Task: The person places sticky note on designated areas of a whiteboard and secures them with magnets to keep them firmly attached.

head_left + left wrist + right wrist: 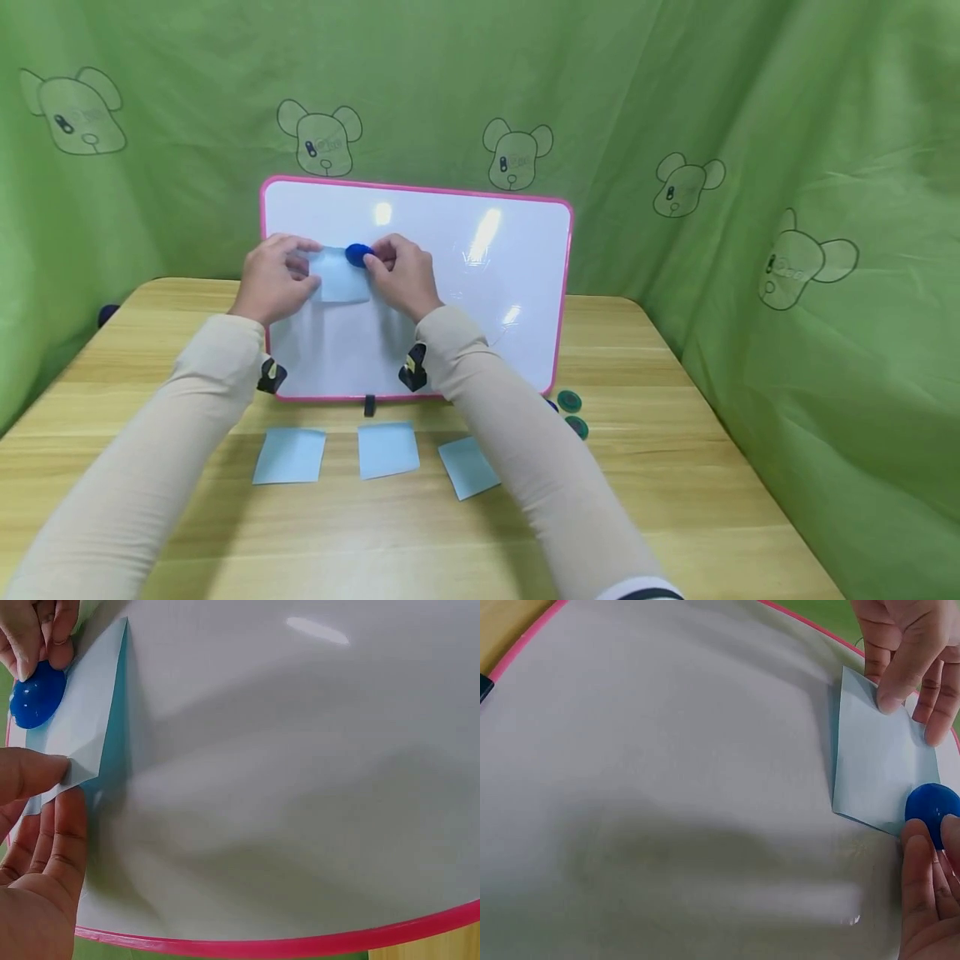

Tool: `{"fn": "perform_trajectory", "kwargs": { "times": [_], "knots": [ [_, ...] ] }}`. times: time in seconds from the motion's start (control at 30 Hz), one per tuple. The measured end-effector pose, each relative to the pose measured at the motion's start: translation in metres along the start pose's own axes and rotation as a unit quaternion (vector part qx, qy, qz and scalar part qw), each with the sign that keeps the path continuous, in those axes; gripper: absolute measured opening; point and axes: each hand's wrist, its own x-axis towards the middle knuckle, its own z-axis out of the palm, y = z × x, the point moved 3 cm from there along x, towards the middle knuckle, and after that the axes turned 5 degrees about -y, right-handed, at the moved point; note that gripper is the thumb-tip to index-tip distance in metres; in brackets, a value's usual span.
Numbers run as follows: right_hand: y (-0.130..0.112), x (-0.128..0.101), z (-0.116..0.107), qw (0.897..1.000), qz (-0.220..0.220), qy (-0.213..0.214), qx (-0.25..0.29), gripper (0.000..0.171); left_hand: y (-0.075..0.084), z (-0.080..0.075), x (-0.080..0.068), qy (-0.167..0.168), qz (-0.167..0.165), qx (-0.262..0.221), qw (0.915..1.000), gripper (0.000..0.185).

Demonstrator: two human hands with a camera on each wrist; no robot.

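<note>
One pale blue note (pixel 341 282) was held before a whiteboard's (pixel 480 333) left half.
The left hand (pixel 273 279), its grip pinching, held the note's left edge; the right hand (pixel 406 275), its grip pinching a blue disc (pixel 358 255), met the upper right corner. Three more notes (pixel 388 450) lay nearer on the counter (pixel 675 433), green discs (pixel 569 401) sat rightward, and a green curtain (pixel 427 50) hung behind.
</note>
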Motion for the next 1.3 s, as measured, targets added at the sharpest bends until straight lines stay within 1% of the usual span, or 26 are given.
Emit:
{"fn": "perform_trajectory", "kwargs": {
  "times": [0.23,0.53,0.7,0.87,1.07,1.3],
  "knots": [
    [-0.0026,0.0029,0.0004,1.000,0.005,0.014,-0.012,0.018,-0.0002,-0.0006,0.0002,0.003,-0.002,-0.007,1.0000,0.041],
    [-0.0067,0.0013,0.0021,0.999,0.017,0.028,-0.024,0.017,-0.0006,0.0001,-0.0005,0.002,-0.003,-0.010,0.9999,0.041],
    [-0.0090,0.0008,0.0013,0.998,0.024,0.045,-0.043,0.017,-0.0003,0.0001,-0.0004,0.003,-0.003,-0.010,0.9999,0.041],
    [-0.0091,-0.0009,-0.0004,0.996,0.040,0.061,-0.051,0.015,0.0003,-0.0001,-0.0002,0.007,-0.001,-0.009,0.9999,0.041],
    [-0.0074,-0.0011,-0.0008,0.996,0.039,0.056,-0.050,0.014,0.0011,-0.0004,0.0005,0.009,0.001,-0.008,0.9999,0.041],
    [-0.0040,-0.0004,-0.0011,0.997,0.039,0.042,-0.044,0.012,0.0025,-0.0001,-0.0006,0.002,-0.004,-0.010,0.9999,0.040]
  ]
}}
